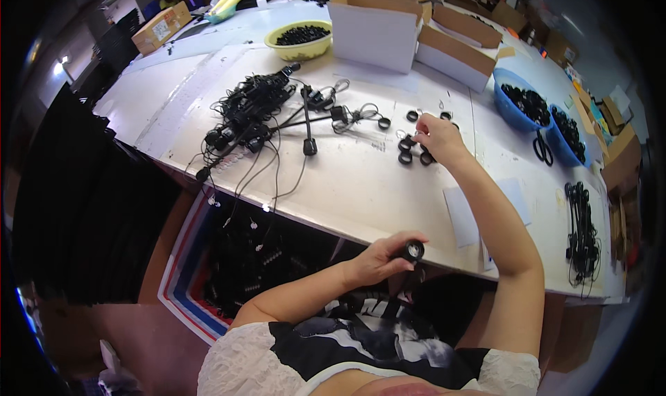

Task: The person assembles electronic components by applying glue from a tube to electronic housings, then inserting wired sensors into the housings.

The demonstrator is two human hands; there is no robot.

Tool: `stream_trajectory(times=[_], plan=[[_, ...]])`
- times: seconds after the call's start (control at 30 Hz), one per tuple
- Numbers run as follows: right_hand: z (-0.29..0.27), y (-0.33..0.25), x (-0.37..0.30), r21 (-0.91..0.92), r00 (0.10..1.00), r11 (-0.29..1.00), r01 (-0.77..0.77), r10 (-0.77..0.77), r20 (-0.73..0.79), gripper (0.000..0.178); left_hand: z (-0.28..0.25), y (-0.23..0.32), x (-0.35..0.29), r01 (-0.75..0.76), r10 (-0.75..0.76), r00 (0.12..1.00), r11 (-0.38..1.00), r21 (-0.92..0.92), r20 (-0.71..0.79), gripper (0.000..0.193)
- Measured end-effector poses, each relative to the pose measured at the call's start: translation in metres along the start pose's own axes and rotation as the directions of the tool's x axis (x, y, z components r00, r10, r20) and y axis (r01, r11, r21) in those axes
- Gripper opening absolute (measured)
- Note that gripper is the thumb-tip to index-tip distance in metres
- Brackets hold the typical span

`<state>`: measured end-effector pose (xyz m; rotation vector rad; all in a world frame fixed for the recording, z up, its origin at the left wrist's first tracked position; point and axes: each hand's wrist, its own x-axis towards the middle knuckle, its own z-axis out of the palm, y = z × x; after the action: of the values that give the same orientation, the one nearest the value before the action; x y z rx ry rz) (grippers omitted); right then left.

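Close to the table's front edge, my left hand (378,258) is closed around a small black cylindrical part (414,250). The part's round end faces up and shows a pale inside. Farther out over the table, my right hand (440,139) has its fingertips pinched together among several small black rings (405,157). Whatever sits in that pinch is too small to make out. One loose black ring (383,123) lies to the left of the group. A tangled pile of black corded fittings (253,104) spreads over the table's left part, some cords hanging over the edge.
A yellow bowl (298,53) of black parts and open cardboard boxes (374,38) stand at the back. Blue bowls (510,108) of black parts and black-handled scissors (543,148) are at right, beyond white paper (461,219). A striped bag (182,285) sits below the edge.
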<state>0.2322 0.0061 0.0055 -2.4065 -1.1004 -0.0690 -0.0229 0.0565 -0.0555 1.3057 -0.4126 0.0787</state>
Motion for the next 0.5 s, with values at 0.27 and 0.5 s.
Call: stream_trajectory(times=[0.27, 0.5], plan=[[-0.013, -0.029, -0.116, 0.215, 0.972, 0.976, 0.018, -0.067, 0.225, 0.021, 0.017, 0.028, -0.010, -0.131, 0.107, 0.980, 0.981, -0.146, -0.166, 0.049], [-0.001, -0.021, -0.126, 0.034, 0.979, 0.983, 0.183, -0.185, 0.082, 0.021, 0.013, 0.027, -0.008, -0.017, 0.012, 0.950, 1.000, -0.013, -0.312, 0.074]])
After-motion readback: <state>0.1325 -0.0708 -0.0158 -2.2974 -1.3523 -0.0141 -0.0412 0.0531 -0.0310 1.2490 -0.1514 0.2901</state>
